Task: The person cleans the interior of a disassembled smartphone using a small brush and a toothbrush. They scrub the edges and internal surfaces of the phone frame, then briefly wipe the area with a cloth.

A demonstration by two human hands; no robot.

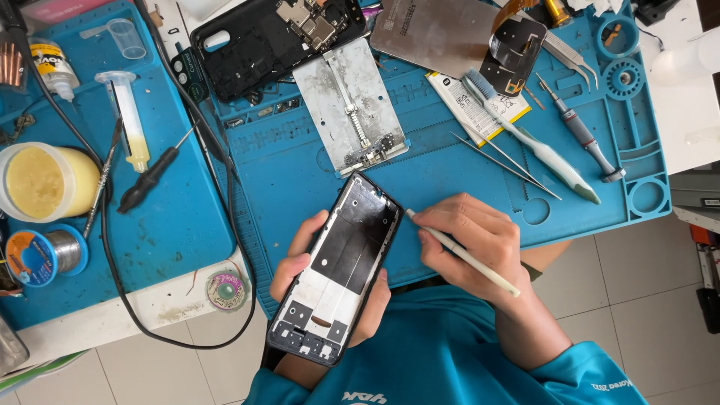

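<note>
Phone frame (339,268) cradled in left hand (300,262), fingers wrapped around edges; right hand (472,240) fingers pinching white stylus (465,255), tip at frame's 2 o'clock edge (slip risk: gouging frame, dropping off tabletop (450,195)).

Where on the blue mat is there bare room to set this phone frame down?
Bare mat lies between the metal holder plate and the tweezers. The left mat below the black-handled tool is also free. The top edge around the toothbrush is crowded.
</note>
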